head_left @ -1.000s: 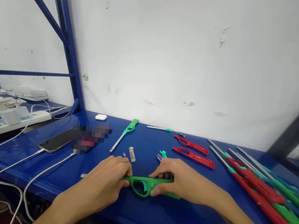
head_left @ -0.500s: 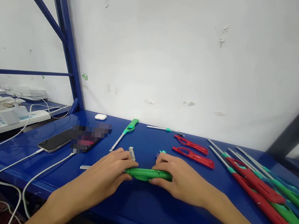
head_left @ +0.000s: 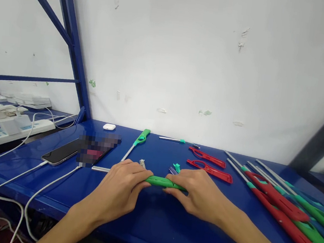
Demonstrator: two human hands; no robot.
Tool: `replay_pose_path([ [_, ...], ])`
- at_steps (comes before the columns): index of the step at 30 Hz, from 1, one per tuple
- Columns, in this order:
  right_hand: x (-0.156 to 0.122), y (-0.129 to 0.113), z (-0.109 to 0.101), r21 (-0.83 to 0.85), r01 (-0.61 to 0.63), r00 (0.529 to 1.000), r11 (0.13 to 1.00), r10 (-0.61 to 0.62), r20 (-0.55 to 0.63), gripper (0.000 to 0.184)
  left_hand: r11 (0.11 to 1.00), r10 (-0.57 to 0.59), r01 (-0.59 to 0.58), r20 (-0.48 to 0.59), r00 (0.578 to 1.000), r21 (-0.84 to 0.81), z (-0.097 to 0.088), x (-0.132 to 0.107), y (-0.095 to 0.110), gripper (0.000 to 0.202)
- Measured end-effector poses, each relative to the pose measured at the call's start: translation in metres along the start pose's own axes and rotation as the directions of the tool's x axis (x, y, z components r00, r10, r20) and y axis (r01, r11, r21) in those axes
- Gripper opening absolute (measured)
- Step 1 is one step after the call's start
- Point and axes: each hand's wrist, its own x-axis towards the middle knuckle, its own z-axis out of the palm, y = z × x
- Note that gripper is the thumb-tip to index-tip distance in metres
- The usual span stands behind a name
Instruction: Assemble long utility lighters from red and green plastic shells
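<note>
A green long-neck lighter [head_left: 160, 181] lies crosswise between my hands, its silver tube sticking out to the left past my fingers. My left hand [head_left: 126, 182] is closed around the tube end of the handle. At the other end, my right hand [head_left: 193, 186] pinches the handle between thumb and fingers. Just beyond the fingers lie a small metal piece [head_left: 142, 163] and a clear piece with a teal part [head_left: 176, 168], both partly covered by my hands.
Two red handle shells [head_left: 210, 171] and a bare lighter tube [head_left: 174, 140] lie further back. Another green lighter [head_left: 141, 138] is left of them. Several red and green lighters [head_left: 283, 215] pile up at right. Phones [head_left: 63, 151] with white cables and an earphone case [head_left: 109, 127] sit left.
Both hands have raised the green lighter slightly and turned it, so a narrower side of the handle shows. More of the teal part is now uncovered.
</note>
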Motion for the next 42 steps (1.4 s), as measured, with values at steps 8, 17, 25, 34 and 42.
replay_pose_path([
  [8,-0.002,0.000,0.003,0.002,0.025,0.999,1.000,-0.025,-0.023,0.026,0.998,0.057,-0.055,-0.054,0.997,0.042,0.002,0.000,0.001,0.028],
  [17,-0.001,0.003,0.007,0.077,-0.012,0.996,0.997,0.019,-0.092,0.029,0.997,0.064,-0.063,-0.044,0.997,0.042,-0.003,0.000,-0.006,0.019],
  [25,-0.002,0.005,0.010,-0.063,0.086,0.980,0.994,-0.096,-0.177,0.031,0.992,0.097,-0.094,-0.039,0.994,0.080,0.004,0.001,-0.005,0.021],
  [34,-0.002,0.002,0.013,0.056,0.080,0.978,0.995,-0.067,-0.196,0.027,0.968,0.237,-0.209,-0.222,0.946,0.141,0.005,0.003,-0.003,0.015],
  [42,0.006,-0.007,-0.002,0.343,-0.179,0.979,0.922,0.201,-0.028,0.034,0.939,0.287,-0.220,-0.252,0.924,0.264,0.008,0.006,-0.007,0.022],
])
